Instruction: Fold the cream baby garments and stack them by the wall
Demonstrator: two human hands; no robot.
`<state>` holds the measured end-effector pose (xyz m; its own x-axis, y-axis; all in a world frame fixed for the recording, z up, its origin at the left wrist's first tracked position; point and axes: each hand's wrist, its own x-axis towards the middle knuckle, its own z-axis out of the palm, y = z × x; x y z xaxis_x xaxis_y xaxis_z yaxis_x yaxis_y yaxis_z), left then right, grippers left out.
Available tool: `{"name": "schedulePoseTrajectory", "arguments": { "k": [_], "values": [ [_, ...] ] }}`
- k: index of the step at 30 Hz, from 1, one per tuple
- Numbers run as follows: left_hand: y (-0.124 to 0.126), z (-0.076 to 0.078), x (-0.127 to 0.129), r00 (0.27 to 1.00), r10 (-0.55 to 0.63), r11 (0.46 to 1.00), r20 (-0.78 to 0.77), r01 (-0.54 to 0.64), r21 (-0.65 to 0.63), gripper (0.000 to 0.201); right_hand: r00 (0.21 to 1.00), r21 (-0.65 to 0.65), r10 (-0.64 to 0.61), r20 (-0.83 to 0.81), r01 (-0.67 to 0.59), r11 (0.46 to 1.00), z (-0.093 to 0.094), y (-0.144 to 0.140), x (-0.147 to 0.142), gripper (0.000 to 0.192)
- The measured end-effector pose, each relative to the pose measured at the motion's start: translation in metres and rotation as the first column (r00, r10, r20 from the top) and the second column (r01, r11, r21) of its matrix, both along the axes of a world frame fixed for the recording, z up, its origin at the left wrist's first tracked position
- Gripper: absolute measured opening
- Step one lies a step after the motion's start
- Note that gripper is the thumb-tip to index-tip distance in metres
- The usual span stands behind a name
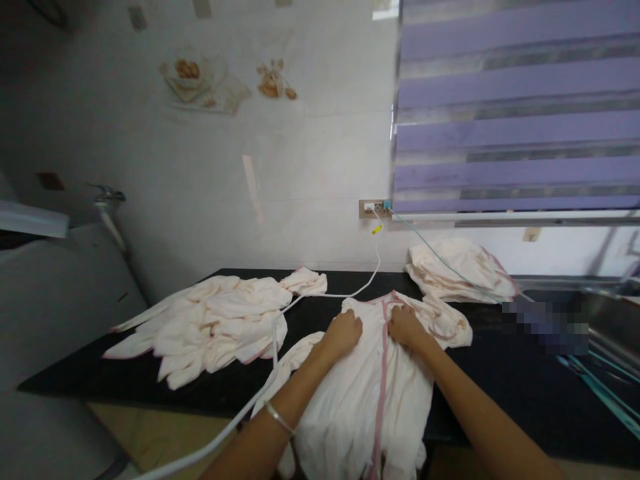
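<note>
A cream long-sleeved shirt (355, 387) with a pink stripe down its front lies on the dark counter, its lower part hanging over the front edge. My left hand (346, 331) is closed on the cloth left of the stripe, near the collar. On the other side of the stripe, my right hand (404, 326) pinches the same shirt. One sleeve spreads out to the right; the other sits by my left forearm. Both hands' fingertips are partly hidden in the folds.
Crumpled cream clothes (215, 320) lie at left, and a folded cream garment (457, 267) rests at back right. A white cord (330, 295) runs from the wall socket (375, 209) across the counter (475, 373) past my left arm. A sink (613, 320) is at far right.
</note>
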<state>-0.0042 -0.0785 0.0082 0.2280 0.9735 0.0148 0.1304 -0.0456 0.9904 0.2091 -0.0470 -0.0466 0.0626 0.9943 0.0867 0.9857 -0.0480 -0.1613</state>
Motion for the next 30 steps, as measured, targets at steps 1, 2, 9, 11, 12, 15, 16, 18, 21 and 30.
{"name": "schedulePoseTrajectory", "arguments": {
  "k": [1,2,9,11,12,15,16,18,21,30],
  "values": [
    [0.008,-0.009,0.009,0.997,0.036,0.999,-0.065,-0.035,0.018,0.015,1.0,0.005,0.013,-0.003,-0.013,1.0,0.0,0.002,-0.002,0.05],
    [0.015,-0.018,0.016,0.99,0.076,0.997,-0.12,-0.073,0.035,0.015,1.0,0.009,0.018,-0.007,-0.018,1.0,0.0,0.003,-0.002,0.05],
    [0.07,-0.048,-0.012,0.722,0.274,0.959,-0.635,-0.153,0.239,0.087,0.994,0.026,-0.096,-0.058,0.098,0.995,-0.005,0.0,0.044,0.082],
    [0.088,-0.05,-0.036,0.629,0.318,0.945,-0.709,-0.153,0.288,0.089,0.993,0.053,-0.101,-0.06,0.104,0.993,-0.008,0.002,0.058,0.086],
    [0.095,-0.05,-0.048,0.573,0.322,0.943,-0.753,-0.122,0.311,0.082,0.993,0.068,-0.101,-0.062,0.105,0.992,-0.009,0.003,0.063,0.086],
    [0.113,-0.053,-0.075,0.375,0.288,0.936,-0.881,0.085,0.341,0.056,0.99,0.125,-0.114,-0.088,0.124,0.984,-0.012,0.008,0.071,0.073],
    [0.117,-0.054,-0.079,0.311,0.286,0.932,-0.906,0.127,0.338,0.053,0.988,0.149,-0.12,-0.099,0.134,0.98,-0.012,0.01,0.073,0.065],
    [0.123,-0.055,-0.08,0.22,0.3,0.936,-0.928,0.118,0.331,0.057,0.984,0.198,-0.139,-0.108,0.158,0.967,-0.012,0.014,0.077,0.052],
    [0.127,-0.049,-0.065,0.153,0.334,0.939,-0.93,0.029,0.343,0.065,0.981,0.261,-0.175,-0.088,0.193,0.946,-0.011,0.017,0.081,0.044],
    [0.083,-0.05,0.017,0.389,0.347,0.792,-0.854,0.365,0.488,0.057,0.982,0.443,-0.009,-0.19,0.094,0.892,-0.014,0.022,0.09,0.035]
  ]
}}
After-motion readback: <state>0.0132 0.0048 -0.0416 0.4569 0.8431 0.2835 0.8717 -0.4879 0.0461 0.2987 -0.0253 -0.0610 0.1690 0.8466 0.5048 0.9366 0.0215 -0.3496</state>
